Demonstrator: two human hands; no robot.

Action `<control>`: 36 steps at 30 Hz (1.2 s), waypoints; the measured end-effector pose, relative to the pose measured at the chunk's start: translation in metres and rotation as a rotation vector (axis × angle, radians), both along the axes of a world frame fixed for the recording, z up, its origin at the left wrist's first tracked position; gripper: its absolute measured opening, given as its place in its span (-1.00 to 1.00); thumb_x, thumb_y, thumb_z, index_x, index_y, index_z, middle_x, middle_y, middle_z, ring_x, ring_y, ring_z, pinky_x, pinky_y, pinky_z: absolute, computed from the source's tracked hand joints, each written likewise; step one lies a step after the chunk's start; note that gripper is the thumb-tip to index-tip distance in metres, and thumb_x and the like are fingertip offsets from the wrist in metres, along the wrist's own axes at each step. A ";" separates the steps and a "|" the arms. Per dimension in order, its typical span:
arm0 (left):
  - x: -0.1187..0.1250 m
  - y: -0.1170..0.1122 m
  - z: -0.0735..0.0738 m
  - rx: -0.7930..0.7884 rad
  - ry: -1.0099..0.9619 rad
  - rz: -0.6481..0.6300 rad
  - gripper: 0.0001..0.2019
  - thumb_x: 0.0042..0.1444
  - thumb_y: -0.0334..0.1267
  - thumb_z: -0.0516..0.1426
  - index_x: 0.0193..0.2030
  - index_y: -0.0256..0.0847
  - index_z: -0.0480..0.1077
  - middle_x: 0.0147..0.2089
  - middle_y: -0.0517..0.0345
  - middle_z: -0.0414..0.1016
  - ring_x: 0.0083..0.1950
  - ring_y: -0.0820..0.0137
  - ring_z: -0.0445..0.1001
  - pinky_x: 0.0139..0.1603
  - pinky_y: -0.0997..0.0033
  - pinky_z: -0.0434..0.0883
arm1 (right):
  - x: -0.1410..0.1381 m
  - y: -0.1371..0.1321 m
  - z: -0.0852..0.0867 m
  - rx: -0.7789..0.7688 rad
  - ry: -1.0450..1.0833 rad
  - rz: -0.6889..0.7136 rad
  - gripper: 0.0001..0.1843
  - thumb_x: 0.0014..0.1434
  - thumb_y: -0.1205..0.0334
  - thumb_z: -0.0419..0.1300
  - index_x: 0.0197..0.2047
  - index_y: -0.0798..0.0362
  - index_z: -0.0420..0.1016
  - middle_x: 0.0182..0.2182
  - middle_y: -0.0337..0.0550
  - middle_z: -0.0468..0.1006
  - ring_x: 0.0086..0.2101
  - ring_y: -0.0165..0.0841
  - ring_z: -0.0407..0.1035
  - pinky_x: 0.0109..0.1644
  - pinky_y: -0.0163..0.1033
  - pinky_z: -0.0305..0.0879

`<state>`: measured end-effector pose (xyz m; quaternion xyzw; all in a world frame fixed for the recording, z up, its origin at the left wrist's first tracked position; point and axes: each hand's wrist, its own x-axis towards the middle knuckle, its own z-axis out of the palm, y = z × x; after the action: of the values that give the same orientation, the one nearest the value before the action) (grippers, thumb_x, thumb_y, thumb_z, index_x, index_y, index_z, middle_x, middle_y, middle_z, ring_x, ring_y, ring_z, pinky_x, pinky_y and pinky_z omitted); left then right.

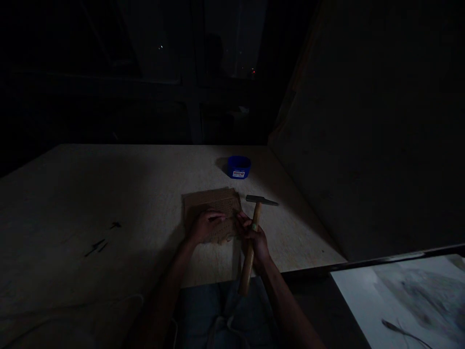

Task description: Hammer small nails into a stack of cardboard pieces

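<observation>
"Progress at the brown, rectangular, burlap-like cloth (207, 198)?"

"Under way, in my judgement, and not closed out. The cloth lies on the pale, smooth-topped table (145, 179) with both hands at it. Whether its darker, dotted area is finished work or plain weave, I cannot tell."

"Left hand (205, 228)?"

"Over the cloth's middle, fingers bent and close together; too dark to tell whether the tips pinch anything."

"Right hand (259, 246)?"

"At the cloth's right edge, closed around a steel-headed hammer with a wooden handle (249, 257). The hammer's head hangs just right of the cloth, so no blow is landing on it."

"Outstanding?"

"Several thin, dark, loose pieces (95, 246) lie left of the cloth, apparently unused. A blue plastic tub with a white label (239, 166) stands beyond it, contents not discernible. How much remains cannot be counted."
</observation>
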<state>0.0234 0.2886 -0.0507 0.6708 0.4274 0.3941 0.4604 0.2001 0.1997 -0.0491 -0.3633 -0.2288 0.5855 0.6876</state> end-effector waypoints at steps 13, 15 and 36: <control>0.018 0.001 -0.003 -0.171 -0.155 0.147 -0.71 -0.17 -0.14 0.36 -0.25 -0.16 0.63 -0.24 -0.01 0.68 -0.15 0.14 0.62 -0.04 0.17 0.49 | 0.000 0.001 -0.001 -0.059 -0.120 0.020 -0.80 -0.29 0.40 0.18 -0.50 -0.01 0.51 0.06 -0.15 0.59 0.25 -0.09 0.25 0.29 -0.05 0.13; 0.021 0.001 -0.006 -0.145 -0.123 0.151 -0.78 -0.13 -0.13 0.33 -0.32 -0.15 0.62 -0.25 0.00 0.68 -0.15 0.13 0.62 -0.03 0.15 0.49 | 0.000 0.001 -0.002 -0.049 -0.108 0.024 -0.78 -0.30 0.41 0.17 -0.49 -0.02 0.51 0.06 -0.16 0.59 0.25 -0.10 0.24 0.29 -0.05 0.12; 0.017 -0.012 -0.020 -0.004 -0.062 0.193 -0.72 0.01 -0.16 0.28 -0.14 -0.21 0.62 -0.12 -0.03 0.68 -0.08 0.18 0.64 0.04 0.18 0.53 | 0.002 0.004 -0.010 -0.024 -0.111 0.041 -0.79 -0.29 0.39 0.18 -0.49 0.00 0.53 0.05 -0.14 0.61 0.18 -0.10 0.34 0.33 -0.03 0.08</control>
<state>0.0402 0.2769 -0.0706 0.6131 0.4762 0.4565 0.4348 0.2019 0.2037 -0.0586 -0.3986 -0.2668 0.5811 0.6574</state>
